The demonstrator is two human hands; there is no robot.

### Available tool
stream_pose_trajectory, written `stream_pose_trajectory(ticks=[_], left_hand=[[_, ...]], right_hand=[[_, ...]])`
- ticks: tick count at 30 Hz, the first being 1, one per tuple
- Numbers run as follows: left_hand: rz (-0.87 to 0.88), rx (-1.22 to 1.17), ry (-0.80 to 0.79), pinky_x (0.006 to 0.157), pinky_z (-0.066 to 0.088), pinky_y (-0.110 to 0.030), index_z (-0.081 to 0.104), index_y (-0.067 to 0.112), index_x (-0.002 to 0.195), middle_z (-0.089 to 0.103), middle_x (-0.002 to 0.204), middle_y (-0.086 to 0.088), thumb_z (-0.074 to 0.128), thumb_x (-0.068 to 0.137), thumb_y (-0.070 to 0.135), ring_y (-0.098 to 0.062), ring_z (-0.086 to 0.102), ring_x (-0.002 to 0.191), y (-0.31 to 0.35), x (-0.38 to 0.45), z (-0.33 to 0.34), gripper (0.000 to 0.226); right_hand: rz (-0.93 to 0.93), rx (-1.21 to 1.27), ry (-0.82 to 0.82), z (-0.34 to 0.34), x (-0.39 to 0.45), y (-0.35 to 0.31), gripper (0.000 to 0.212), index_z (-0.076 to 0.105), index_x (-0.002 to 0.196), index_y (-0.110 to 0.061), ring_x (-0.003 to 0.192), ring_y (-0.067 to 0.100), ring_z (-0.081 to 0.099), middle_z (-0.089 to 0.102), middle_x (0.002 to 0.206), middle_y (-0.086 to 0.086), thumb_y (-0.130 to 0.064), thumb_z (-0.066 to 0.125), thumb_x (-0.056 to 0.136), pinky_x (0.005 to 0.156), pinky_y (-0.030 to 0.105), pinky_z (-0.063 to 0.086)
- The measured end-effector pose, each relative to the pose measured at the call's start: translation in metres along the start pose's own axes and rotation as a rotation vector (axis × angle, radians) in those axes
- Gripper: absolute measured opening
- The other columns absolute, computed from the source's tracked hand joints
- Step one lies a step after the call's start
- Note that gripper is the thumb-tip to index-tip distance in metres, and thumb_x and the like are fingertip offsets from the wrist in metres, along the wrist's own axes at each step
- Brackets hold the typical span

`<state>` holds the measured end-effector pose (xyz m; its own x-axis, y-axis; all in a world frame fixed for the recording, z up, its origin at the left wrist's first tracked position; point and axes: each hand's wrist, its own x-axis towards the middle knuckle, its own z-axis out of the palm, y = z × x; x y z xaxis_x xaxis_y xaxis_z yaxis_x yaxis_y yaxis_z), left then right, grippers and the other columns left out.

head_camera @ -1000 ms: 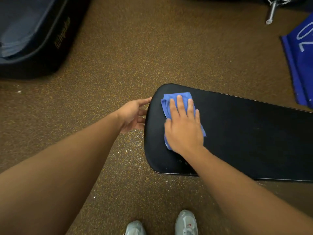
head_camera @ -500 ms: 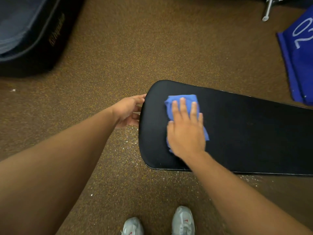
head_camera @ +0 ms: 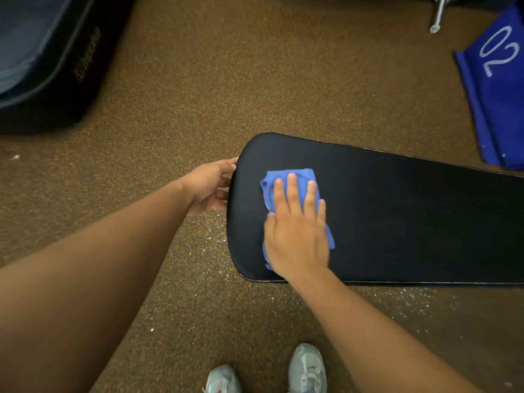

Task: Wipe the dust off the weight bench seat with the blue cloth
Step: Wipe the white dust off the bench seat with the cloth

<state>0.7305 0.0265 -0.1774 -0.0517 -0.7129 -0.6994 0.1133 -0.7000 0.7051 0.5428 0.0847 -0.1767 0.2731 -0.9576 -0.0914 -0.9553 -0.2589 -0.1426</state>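
Note:
The black padded weight bench seat point(head_camera: 397, 222) stretches from the centre to the right edge of the view. A folded blue cloth point(head_camera: 286, 177) lies on its rounded left end. My right hand point(head_camera: 297, 234) presses flat on the cloth with fingers spread, covering most of it. My left hand point(head_camera: 208, 184) grips the seat's left end, thumb on top and fingers curled round the rim. Pale dust specks lie on the floor just below the seat's near edge.
Speckled brown rubber flooring point(head_camera: 255, 80) surrounds the bench. A dark padded case point(head_camera: 48, 61) lies at the top left. A blue cloth panel marked 02 point(head_camera: 499, 80) is at the top right, with a metal leg point(head_camera: 438, 15) beside it. My grey shoes point(head_camera: 306, 367) are at the bottom.
My right hand has slid the blue cloth a little to the right and toward me on the seat. My left hand keeps its hold on the seat's end.

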Motion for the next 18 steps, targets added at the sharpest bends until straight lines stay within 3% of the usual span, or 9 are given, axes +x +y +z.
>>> stream_pose_trajectory(ticks=[3, 8, 11, 13, 15, 18], left_hand=[[0.01, 0.015, 0.007, 0.065, 0.055, -0.031, 0.058, 0.035, 0.123, 0.07, 0.09, -0.002, 0.034, 0.101, 0.027, -0.018, 0.067, 0.073, 0.0, 0.002, 0.002, 0.034], [0.014, 0.023, 0.039, 0.072, 0.052, -0.035, 0.059, 0.035, 0.122, 0.071, 0.093, -0.003, 0.034, 0.1, 0.026, -0.022, 0.067, 0.079, 0.001, 0.003, 0.006, 0.035], [0.019, 0.025, 0.06, 0.071, 0.051, -0.036, 0.058, 0.035, 0.122, 0.071, 0.089, -0.001, 0.034, 0.101, 0.026, -0.02, 0.066, 0.076, 0.0, 0.001, 0.006, 0.034], [0.02, 0.027, 0.074, 0.07, 0.051, -0.034, 0.056, 0.037, 0.122, 0.07, 0.095, -0.002, 0.033, 0.102, 0.028, -0.02, 0.066, 0.079, -0.001, -0.001, 0.007, 0.032], [0.022, 0.036, 0.081, 0.067, 0.051, -0.031, 0.056, 0.037, 0.122, 0.07, 0.094, 0.0, 0.032, 0.102, 0.029, -0.018, 0.066, 0.076, -0.001, -0.002, 0.009, 0.032], [0.023, 0.051, 0.082, 0.064, 0.049, -0.029, 0.06, 0.033, 0.118, 0.071, 0.083, 0.003, 0.034, 0.101, 0.03, -0.015, 0.064, 0.067, -0.002, -0.001, 0.01, 0.032]], right_hand=[[-0.041, -0.016, -0.007, 0.003, 0.002, -0.022, 0.064, 0.02, 0.151, -0.016, 0.145, 0.037, 0.01, 0.017, 0.16, 0.006, -0.036, 0.016, 0.091, 0.114, 0.056, 0.016], [-0.356, -0.047, -0.093, -0.003, -0.03, 0.017, 0.059, 0.025, 0.15, -0.018, 0.145, 0.032, 0.016, 0.022, 0.158, 0.003, -0.034, 0.027, 0.093, 0.112, 0.053, 0.023], [-0.227, -0.057, -0.101, -0.011, -0.012, 0.049, 0.059, 0.027, 0.149, -0.019, 0.144, 0.032, 0.019, 0.024, 0.158, 0.003, -0.034, 0.026, 0.092, 0.111, 0.055, 0.028], [-0.097, -0.066, -0.091, -0.015, 0.019, 0.05, 0.06, 0.016, 0.152, -0.018, 0.146, 0.034, 0.009, 0.014, 0.16, 0.004, -0.034, 0.022, 0.095, 0.114, 0.054, 0.021], [0.009, -0.042, -0.086, -0.012, 0.054, 0.029, 0.06, 0.002, 0.152, -0.017, 0.146, 0.034, -0.004, 0.0, 0.162, 0.004, -0.034, 0.022, 0.098, 0.117, 0.052, 0.009], [-0.005, -0.011, -0.042, -0.006, 0.07, -0.011, 0.063, 0.003, 0.152, -0.015, 0.146, 0.035, -0.003, 0.0, 0.162, 0.005, -0.033, 0.028, 0.097, 0.115, 0.053, 0.005]])
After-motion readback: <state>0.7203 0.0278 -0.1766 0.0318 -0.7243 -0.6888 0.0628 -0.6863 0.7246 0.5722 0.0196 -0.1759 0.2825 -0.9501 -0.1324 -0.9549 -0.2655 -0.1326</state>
